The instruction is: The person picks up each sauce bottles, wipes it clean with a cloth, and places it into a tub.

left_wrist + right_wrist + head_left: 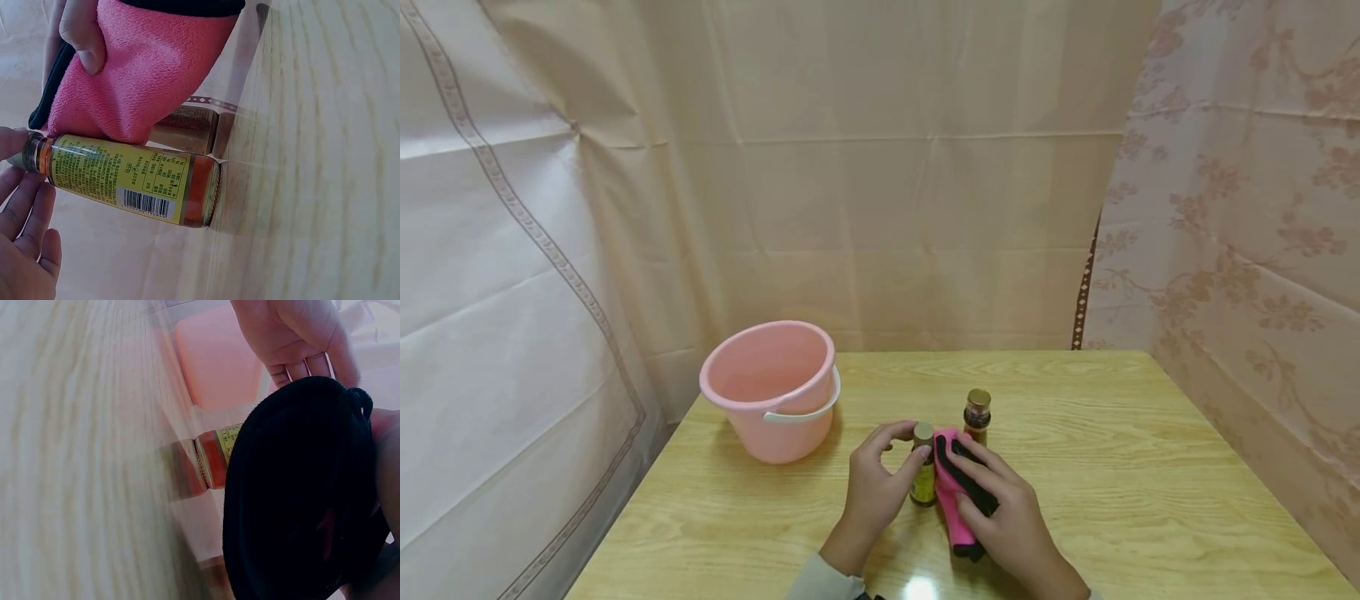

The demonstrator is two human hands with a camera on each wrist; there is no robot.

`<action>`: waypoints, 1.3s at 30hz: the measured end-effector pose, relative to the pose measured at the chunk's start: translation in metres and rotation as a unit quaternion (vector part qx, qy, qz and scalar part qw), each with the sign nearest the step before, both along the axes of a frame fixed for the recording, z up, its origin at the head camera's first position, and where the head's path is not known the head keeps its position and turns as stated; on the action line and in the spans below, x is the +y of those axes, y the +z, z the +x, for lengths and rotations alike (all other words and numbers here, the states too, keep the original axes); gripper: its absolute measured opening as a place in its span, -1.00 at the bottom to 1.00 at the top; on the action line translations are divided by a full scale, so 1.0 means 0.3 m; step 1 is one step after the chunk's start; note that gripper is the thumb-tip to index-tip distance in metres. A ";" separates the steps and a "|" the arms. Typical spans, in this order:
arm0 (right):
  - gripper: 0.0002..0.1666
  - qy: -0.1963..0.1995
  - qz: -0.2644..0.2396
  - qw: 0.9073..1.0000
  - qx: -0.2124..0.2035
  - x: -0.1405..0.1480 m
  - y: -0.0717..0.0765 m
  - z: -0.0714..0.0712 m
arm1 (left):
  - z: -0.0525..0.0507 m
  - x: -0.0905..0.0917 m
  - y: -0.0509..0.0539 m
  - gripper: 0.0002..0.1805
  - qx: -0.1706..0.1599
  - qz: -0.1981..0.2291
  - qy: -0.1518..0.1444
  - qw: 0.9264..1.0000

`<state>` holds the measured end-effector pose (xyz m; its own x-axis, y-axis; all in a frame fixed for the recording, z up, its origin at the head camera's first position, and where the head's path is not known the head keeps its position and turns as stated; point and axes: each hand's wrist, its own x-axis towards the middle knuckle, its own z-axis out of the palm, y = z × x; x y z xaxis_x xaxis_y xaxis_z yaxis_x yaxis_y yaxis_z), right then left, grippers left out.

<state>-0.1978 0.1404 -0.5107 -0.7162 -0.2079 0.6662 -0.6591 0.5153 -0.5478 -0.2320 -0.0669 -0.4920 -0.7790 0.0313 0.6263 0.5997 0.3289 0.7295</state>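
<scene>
From the head, we see an upright bottle (pixel 923 483) on the surface (pixel 1112 467), the left hand (pixel 877 479) pinching its cap (pixel 923 431) between fingers, the right hand (pixel 1011 512) gripping pink cloth (pixel 953 523) against it. Only the left wrist shows a barcode (pixel 147 203); from the right, cloth hides the cap.

The left hand (pixel 28 250) holds by its fingers the neck end of a glass sauce bottle (pixel 125 178), which contains a reddish liquid. On its yellow label (pixel 103 172) there is small print and a barcode (pixel 149 203). A pink fleecy cloth (pixel 150 62) with black edging touches the bottle, and the right hand (pixel 81 31) holds this cloth. Partly behind it, a second bottle (pixel 187 130) stands on the pale wood-grain counter (pixel 325 156).
</scene>
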 end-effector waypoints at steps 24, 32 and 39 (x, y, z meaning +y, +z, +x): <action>-0.31 -0.038 0.051 0.992 -0.109 -0.003 0.002 0.005 | 0.003 0.002 0.005 -0.67 -0.009 0.004 -0.004 1.000; -0.34 -0.057 0.086 0.983 -0.155 -0.007 0.001 0.001 | 0.002 0.001 0.000 -0.69 -0.007 0.003 -0.001 1.000; -0.33 -0.067 0.110 0.974 -0.186 -0.009 0.005 -0.001 | 0.001 -0.001 0.004 -0.69 -0.010 0.002 -0.004 1.000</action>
<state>-0.1982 0.1377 -0.5093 -0.9298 -0.2048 0.3058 -0.3556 0.7144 -0.6026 -0.2317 -0.0672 -0.4908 -0.7916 0.0346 0.6100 0.5869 0.3208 0.7434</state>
